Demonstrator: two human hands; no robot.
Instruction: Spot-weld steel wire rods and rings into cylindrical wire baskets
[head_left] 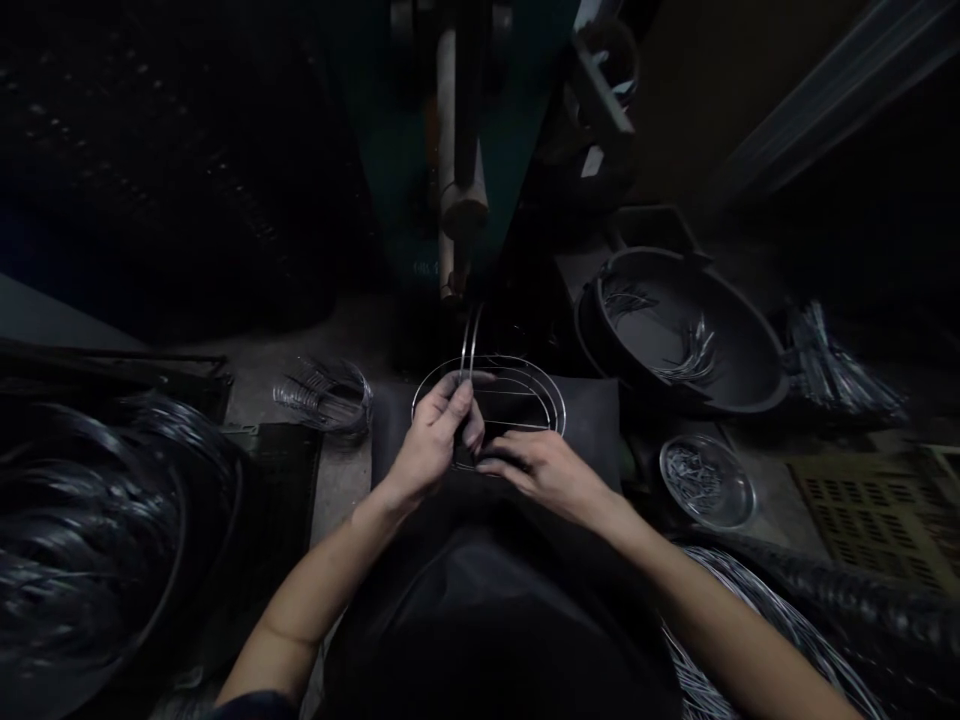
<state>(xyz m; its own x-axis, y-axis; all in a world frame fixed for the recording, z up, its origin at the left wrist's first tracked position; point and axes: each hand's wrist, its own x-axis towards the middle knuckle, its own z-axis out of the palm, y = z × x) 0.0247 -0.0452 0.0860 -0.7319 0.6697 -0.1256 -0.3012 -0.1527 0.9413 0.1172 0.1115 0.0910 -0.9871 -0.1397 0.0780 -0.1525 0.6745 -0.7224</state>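
"What's in the left fingers?"

"A shiny wire oval, a thin closed loop lying nearly flat, held at its near-left side."

"Anything rising from it?"

"Two thin wire lengths stand just above those fingers, close together and slightly curved, leaning away from the hand."

"And inside the loop?"

"Straight cross wires run side to side, just beyond the right fingers."

"Are those fingers gripping?"

"They sit at the oval's near edge. Whether they pinch it, I can't tell."
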